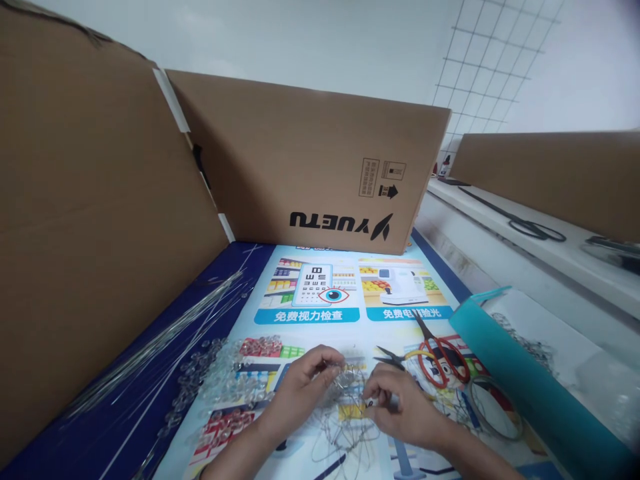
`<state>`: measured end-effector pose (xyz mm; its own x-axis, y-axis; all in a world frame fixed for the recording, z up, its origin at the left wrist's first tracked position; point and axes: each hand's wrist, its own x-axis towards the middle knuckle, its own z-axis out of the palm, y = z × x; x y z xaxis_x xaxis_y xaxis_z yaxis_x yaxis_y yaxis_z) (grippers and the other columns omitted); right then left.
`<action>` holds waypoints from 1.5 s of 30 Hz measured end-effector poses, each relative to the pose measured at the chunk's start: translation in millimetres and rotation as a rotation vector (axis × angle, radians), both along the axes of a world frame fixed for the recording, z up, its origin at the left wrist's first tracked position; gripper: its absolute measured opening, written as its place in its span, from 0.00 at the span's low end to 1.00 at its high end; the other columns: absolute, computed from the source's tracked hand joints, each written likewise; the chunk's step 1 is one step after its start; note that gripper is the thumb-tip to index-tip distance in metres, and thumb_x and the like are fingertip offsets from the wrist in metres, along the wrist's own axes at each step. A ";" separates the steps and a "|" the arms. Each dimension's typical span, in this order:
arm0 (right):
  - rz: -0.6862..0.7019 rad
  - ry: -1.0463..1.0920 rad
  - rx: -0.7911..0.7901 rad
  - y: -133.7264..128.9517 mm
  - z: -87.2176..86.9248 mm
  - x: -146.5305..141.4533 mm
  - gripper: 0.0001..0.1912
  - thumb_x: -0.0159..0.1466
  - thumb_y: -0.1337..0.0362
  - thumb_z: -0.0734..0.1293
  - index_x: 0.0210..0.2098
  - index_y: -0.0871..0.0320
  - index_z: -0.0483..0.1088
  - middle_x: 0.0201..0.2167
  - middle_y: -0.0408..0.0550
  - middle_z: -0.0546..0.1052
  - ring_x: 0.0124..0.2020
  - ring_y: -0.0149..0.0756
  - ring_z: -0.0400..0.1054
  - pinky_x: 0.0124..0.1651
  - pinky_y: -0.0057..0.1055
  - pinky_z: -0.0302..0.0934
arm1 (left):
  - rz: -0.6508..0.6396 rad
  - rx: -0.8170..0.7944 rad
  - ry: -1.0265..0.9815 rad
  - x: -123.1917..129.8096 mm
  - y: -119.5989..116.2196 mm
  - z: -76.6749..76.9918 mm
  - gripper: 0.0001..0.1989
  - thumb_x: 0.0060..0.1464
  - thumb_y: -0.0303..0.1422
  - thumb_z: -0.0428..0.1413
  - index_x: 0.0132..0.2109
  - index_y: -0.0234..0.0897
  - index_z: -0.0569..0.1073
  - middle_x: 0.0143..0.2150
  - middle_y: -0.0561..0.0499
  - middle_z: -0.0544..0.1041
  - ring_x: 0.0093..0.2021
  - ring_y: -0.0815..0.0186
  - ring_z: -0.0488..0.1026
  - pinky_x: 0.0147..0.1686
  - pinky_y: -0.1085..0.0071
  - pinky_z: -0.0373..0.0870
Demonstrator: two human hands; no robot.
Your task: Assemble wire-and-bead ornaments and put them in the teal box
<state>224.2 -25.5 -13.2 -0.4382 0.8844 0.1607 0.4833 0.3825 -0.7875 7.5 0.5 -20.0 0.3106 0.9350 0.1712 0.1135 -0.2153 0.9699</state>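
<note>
My left hand (305,387) is closed, with thumb and fingertips pinching a clear beaded wire piece (346,381) above the printed sheet. Facing it from the right, my right hand (403,405) has its fingers curled together close to the thin wires; what lies in its fingertips is too small to make out. Loose thin wires (345,433) loop below and between the hands. Just beyond my right hand lie pliers (393,357) with dark jaws, and scissors (434,365) with red-orange handles. Clear beads (227,377) are heaped left of my left hand.
A bundle of straight wires (165,340) lies on the blue surface at left. A wire coil (495,410) and an open teal box (515,360) holding small metallic pieces are at right. Cardboard panels (300,153) stand behind and left. Black scissors (530,223) rest on a white ledge.
</note>
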 end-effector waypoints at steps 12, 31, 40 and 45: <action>-0.089 -0.099 0.149 -8.3 -14.0 -5.3 0.06 0.52 0.71 0.64 0.28 0.55 0.64 0.26 0.40 0.67 0.24 0.29 0.63 0.27 0.25 0.57 | -0.040 0.190 0.075 -3.5 -2.8 7.4 0.07 0.57 0.26 0.50 0.40 0.40 0.71 0.39 0.50 0.73 0.40 0.65 0.70 0.42 0.69 0.66; -0.033 -0.276 0.600 -13.2 -10.6 -7.0 0.10 0.59 0.74 0.61 0.39 0.57 0.64 0.31 0.49 0.70 0.34 0.40 0.64 0.38 0.37 0.58 | -0.128 0.311 0.050 3.2 -6.2 7.3 0.11 0.58 0.23 0.47 0.41 0.40 0.72 0.50 0.46 0.69 0.53 0.62 0.66 0.52 0.63 0.62; -0.246 -0.234 0.308 -4.7 -25.8 -8.8 0.09 0.54 0.75 0.59 0.28 0.55 0.57 0.26 0.42 0.64 0.28 0.33 0.60 0.30 0.29 0.51 | 0.034 0.173 0.261 5.8 -3.7 -8.8 0.19 0.50 0.22 0.51 0.49 0.43 0.67 0.61 0.46 0.58 0.61 0.58 0.54 0.57 0.59 0.56; -0.311 -0.099 0.161 -1.6 -32.7 -8.4 0.09 0.54 0.73 0.60 0.25 0.55 0.54 0.23 0.39 0.61 0.26 0.32 0.57 0.29 0.27 0.49 | 0.183 0.083 0.395 7.6 -8.7 -20.0 0.30 0.45 0.24 0.54 0.56 0.41 0.59 0.59 0.44 0.58 0.58 0.56 0.59 0.51 0.61 0.63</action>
